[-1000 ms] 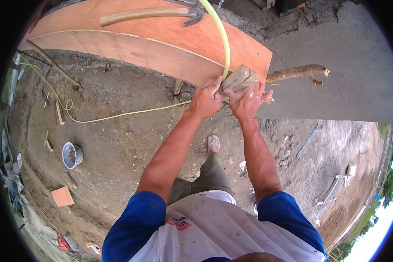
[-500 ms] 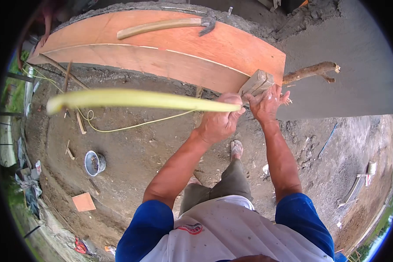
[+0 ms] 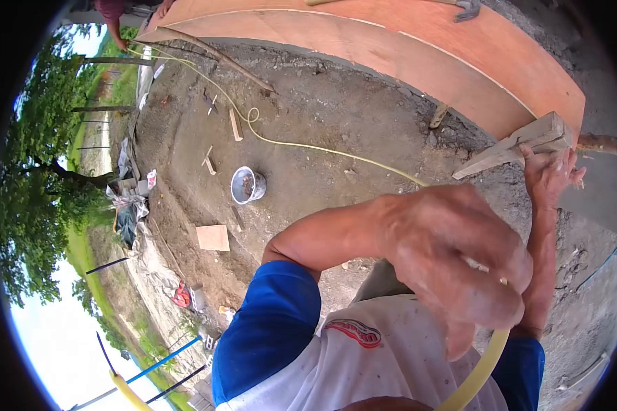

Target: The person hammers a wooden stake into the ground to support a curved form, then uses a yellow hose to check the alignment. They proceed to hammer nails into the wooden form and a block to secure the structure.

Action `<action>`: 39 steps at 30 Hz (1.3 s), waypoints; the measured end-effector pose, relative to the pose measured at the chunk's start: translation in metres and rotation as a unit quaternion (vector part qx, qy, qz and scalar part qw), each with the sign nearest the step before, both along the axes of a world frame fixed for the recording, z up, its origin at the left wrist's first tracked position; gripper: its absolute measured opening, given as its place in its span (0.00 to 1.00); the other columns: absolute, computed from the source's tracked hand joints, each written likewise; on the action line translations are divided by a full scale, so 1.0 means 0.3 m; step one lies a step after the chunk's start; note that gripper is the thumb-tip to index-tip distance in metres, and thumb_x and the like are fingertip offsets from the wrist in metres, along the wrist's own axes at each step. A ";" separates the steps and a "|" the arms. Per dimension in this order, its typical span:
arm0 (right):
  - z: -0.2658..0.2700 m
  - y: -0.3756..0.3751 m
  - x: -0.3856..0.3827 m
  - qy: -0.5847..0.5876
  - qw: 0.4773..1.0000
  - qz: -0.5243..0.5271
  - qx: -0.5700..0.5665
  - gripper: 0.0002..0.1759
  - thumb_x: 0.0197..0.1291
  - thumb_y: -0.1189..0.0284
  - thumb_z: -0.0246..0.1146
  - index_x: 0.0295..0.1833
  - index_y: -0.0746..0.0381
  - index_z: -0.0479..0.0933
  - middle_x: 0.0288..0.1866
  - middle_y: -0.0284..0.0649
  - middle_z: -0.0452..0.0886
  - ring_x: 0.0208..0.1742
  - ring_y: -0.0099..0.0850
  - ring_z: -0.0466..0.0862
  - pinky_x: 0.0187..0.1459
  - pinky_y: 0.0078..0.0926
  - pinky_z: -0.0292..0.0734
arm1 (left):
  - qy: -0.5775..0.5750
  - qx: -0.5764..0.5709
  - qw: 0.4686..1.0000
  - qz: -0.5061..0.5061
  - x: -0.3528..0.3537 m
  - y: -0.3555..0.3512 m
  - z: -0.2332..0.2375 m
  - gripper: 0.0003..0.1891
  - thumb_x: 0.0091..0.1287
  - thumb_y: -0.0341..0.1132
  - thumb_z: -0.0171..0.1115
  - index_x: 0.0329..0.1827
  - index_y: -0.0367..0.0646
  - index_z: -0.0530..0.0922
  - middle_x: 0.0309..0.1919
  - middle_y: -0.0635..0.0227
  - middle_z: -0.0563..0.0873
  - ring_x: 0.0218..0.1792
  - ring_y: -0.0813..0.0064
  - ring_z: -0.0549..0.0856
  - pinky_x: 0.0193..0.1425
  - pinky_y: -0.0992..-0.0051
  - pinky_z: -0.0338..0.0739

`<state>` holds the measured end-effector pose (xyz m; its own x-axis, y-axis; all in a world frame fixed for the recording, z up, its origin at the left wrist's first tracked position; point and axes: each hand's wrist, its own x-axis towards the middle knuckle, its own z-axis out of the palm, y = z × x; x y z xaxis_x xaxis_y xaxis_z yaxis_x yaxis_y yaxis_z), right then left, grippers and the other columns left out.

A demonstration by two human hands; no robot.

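My left hand is raised close to the camera, its fingers closed around a yellow-green hose that curves down past my shirt. The hose also trails across the dirt toward the far left. Against a wooden block rests my right hand, fingers pressing its underside. The block leans on the end of a curved plywood form.
A small metal bucket, a square plywood scrap and wood offcuts lie on the dirt. A hammer head sits atop the plywood form. Another person's red sleeve shows at top left. Grey concrete lies to the right.
My left hand has pulled the hose back from the block toward my face, and my head has turned left. My right hand stays on the block.
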<state>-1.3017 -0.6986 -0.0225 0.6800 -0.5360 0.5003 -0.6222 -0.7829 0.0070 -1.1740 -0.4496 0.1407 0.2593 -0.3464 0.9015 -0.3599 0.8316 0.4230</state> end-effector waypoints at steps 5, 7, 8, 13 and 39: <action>0.029 0.030 0.007 0.018 1.000 -0.015 0.004 0.43 0.49 0.39 0.67 0.62 0.60 0.71 0.60 0.38 0.74 0.67 0.42 0.68 0.62 0.76 0.46 | -0.237 0.402 0.772 0.430 0.791 -0.277 -0.175 0.35 0.70 0.57 0.51 0.69 0.35 0.67 0.64 0.41 0.74 0.67 0.46 0.71 0.72 0.59 0.64; 0.036 0.037 0.010 -0.001 1.000 -0.004 0.010 0.43 0.49 0.40 0.67 0.61 0.61 0.71 0.60 0.39 0.73 0.67 0.42 0.67 0.62 0.77 0.44 | -0.368 0.424 0.658 0.503 1.053 -0.381 -0.322 0.33 0.70 0.54 0.52 0.65 0.33 0.70 0.60 0.38 0.76 0.63 0.44 0.74 0.69 0.56 0.66; 0.036 0.039 0.019 -0.034 0.999 0.012 0.015 0.43 0.48 0.41 0.68 0.61 0.61 0.71 0.60 0.40 0.73 0.67 0.43 0.67 0.63 0.77 0.43 | -0.368 0.479 0.625 0.495 1.075 -0.390 -0.321 0.33 0.69 0.55 0.53 0.64 0.33 0.71 0.59 0.39 0.76 0.62 0.43 0.74 0.68 0.55 0.66; 0.054 0.054 0.018 0.000 0.998 -0.025 0.060 0.44 0.45 0.47 0.72 0.61 0.67 0.71 0.59 0.44 0.73 0.66 0.45 0.67 0.64 0.78 0.39 | -0.402 0.613 0.570 0.371 1.133 -0.429 -0.351 0.33 0.68 0.56 0.55 0.65 0.35 0.69 0.61 0.41 0.74 0.62 0.44 0.73 0.68 0.55 0.66; 0.040 0.040 0.021 0.042 0.998 -0.041 -0.028 0.49 0.43 0.36 0.69 0.64 0.57 0.70 0.57 0.39 0.75 0.67 0.41 0.67 0.69 0.73 0.33 | 0.046 0.381 0.913 0.136 0.023 -0.034 -1.016 0.08 0.48 0.27 0.65 0.32 0.41 0.78 0.25 0.58 0.80 0.28 0.53 0.82 0.31 0.67 0.76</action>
<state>-1.2954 -0.6864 -0.0106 0.6762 -0.5648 0.4730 -0.6794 -0.7264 0.1039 -1.1670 -0.4597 -0.1642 0.4927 -0.7756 0.3946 -0.4425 0.1672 0.8811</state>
